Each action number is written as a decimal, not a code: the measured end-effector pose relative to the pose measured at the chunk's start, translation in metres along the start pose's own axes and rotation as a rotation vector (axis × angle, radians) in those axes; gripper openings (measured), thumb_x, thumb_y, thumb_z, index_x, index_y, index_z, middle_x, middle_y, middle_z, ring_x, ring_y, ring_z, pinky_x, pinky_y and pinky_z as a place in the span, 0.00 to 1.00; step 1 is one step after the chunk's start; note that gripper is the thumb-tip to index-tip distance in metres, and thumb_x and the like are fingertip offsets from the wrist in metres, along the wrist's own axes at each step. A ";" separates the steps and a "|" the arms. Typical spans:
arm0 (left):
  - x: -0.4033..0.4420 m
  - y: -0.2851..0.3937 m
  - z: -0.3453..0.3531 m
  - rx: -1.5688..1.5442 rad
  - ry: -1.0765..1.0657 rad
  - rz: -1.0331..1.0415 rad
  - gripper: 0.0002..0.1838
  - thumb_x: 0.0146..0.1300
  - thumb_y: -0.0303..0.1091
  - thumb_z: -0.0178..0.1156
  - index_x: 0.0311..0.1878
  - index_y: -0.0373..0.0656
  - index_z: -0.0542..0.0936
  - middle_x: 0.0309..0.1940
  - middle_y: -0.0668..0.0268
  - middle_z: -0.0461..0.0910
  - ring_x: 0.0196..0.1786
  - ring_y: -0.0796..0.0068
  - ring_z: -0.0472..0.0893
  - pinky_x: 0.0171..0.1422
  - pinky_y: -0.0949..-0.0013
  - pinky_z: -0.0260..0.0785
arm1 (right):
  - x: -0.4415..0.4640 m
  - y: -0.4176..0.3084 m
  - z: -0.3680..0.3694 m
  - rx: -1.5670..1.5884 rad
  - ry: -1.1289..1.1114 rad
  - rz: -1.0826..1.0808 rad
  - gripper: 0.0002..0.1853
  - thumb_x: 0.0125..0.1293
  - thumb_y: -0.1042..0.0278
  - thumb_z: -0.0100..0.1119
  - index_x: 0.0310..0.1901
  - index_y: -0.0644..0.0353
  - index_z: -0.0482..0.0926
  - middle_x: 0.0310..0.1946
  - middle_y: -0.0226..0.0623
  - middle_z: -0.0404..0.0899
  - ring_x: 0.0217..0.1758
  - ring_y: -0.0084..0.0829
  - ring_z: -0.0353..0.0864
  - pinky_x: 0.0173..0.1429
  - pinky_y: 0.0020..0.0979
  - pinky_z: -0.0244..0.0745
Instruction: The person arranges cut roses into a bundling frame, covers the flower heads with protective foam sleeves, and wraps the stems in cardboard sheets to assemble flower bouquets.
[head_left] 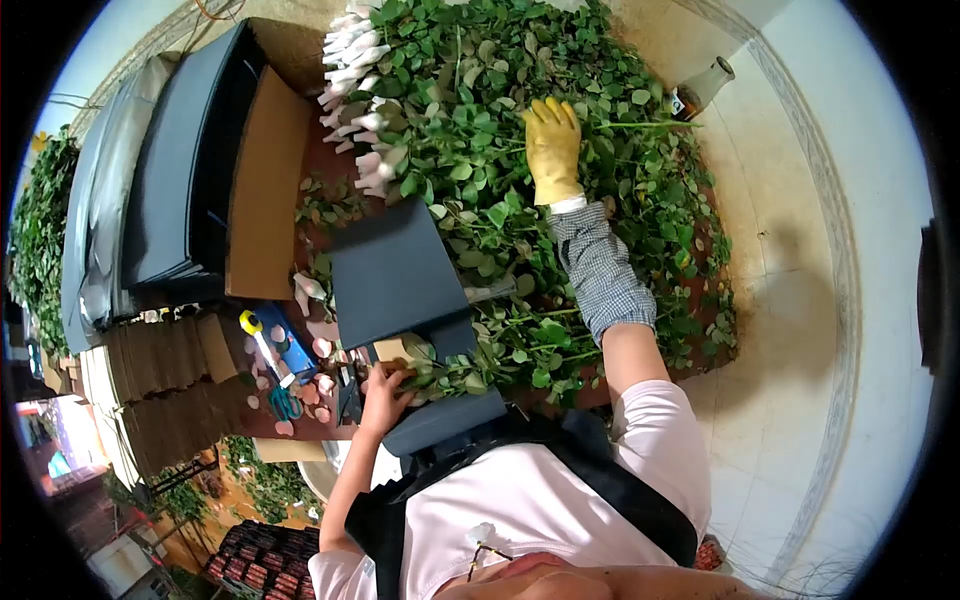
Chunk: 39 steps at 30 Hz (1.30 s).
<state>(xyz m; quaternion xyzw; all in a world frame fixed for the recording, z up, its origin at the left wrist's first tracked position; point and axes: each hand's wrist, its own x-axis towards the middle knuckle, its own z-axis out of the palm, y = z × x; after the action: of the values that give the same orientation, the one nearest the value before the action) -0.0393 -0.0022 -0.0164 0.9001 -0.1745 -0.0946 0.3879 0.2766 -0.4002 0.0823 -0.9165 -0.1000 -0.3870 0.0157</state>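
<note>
Sorting of leafy stems on a red-brown surface [330,432], seen from above. The green stems [480,150] form a broad heap from the far edge of the surface, along its right edge, to near its near edge; flower heads in pale sleeves [350,75] line the heap's left side. The right hand [553,135], in a yellow glove, lies back upward over the leaves in the far right part of the surface, its fingers close together; whether they grip a stem underneath cannot be told. The left hand [385,395], ungloved, is near the middle of the near edge, fingers curved beside a piece of brown paper [392,350] and some leaves; whether it pinches anything cannot be told. A dark grey board [395,270] lies just beyond it, against the heap. Toward the near left corner are teal-handled scissors [285,402], a yellow-and-white tool [262,342], a blue case [290,342] and scattered pink petals. Past the left edge stand folded cardboard [165,385] and large dark sheets [170,180]. A glass bottle [705,88] is just beside the leaves at the far right corner.
</note>
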 end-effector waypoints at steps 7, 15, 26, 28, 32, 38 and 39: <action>0.002 -0.002 -0.002 -0.086 -0.049 0.018 0.21 0.49 0.22 0.70 0.50 0.40 0.82 0.51 0.57 0.78 0.55 0.54 0.77 0.62 0.59 0.70 | -0.073 0.018 0.004 -0.084 -0.858 0.051 0.16 0.68 0.58 0.59 0.50 0.60 0.80 0.42 0.44 0.85 0.49 0.45 0.83 0.57 0.42 0.78; 0.001 0.000 0.000 -0.172 -0.084 -0.074 0.26 0.44 0.14 0.58 0.52 0.39 0.79 0.50 0.56 0.79 0.56 0.50 0.76 0.64 0.59 0.69 | -0.051 -0.028 0.017 0.129 -0.536 0.136 0.12 0.64 0.62 0.61 0.48 0.53 0.81 0.49 0.39 0.83 0.56 0.40 0.79 0.66 0.43 0.67; -0.001 -0.015 0.008 -0.133 -0.067 -0.057 0.21 0.45 0.20 0.68 0.47 0.42 0.84 0.50 0.59 0.77 0.57 0.53 0.74 0.65 0.59 0.65 | -0.047 0.017 0.017 0.002 -0.196 0.067 0.11 0.58 0.68 0.59 0.43 0.52 0.85 0.60 0.38 0.79 0.65 0.42 0.72 0.75 0.47 0.56; 0.001 -0.009 0.004 -0.130 -0.092 -0.069 0.22 0.45 0.18 0.66 0.48 0.42 0.82 0.49 0.58 0.77 0.57 0.53 0.73 0.65 0.60 0.66 | -0.043 0.032 -0.003 -0.057 -0.366 0.247 0.12 0.53 0.75 0.62 0.41 0.54 0.84 0.58 0.38 0.81 0.63 0.41 0.76 0.72 0.44 0.62; 0.002 -0.009 0.003 -0.123 -0.082 -0.011 0.23 0.45 0.17 0.64 0.48 0.42 0.81 0.49 0.58 0.77 0.57 0.52 0.73 0.63 0.59 0.66 | -0.023 0.052 -0.050 -0.087 -0.055 0.152 0.12 0.54 0.78 0.63 0.41 0.56 0.85 0.58 0.37 0.82 0.65 0.38 0.77 0.73 0.43 0.63; 0.003 -0.015 0.006 -0.135 -0.083 0.014 0.22 0.45 0.18 0.64 0.48 0.42 0.81 0.49 0.59 0.78 0.56 0.52 0.74 0.62 0.58 0.66 | -0.014 0.061 -0.049 0.101 -0.023 0.195 0.10 0.58 0.79 0.59 0.40 0.60 0.84 0.55 0.39 0.83 0.59 0.42 0.80 0.63 0.42 0.75; 0.001 -0.017 0.007 -0.142 -0.078 0.009 0.22 0.45 0.18 0.64 0.48 0.42 0.81 0.49 0.59 0.78 0.56 0.52 0.74 0.63 0.58 0.66 | -0.002 0.052 -0.064 0.021 0.061 0.171 0.10 0.58 0.80 0.59 0.40 0.60 0.84 0.54 0.38 0.84 0.58 0.42 0.81 0.60 0.41 0.78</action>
<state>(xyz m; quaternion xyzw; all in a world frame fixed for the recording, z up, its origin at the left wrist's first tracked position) -0.0362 0.0031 -0.0339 0.8651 -0.1865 -0.1401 0.4440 0.2399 -0.4586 0.1286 -0.9092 -0.0250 -0.4111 0.0614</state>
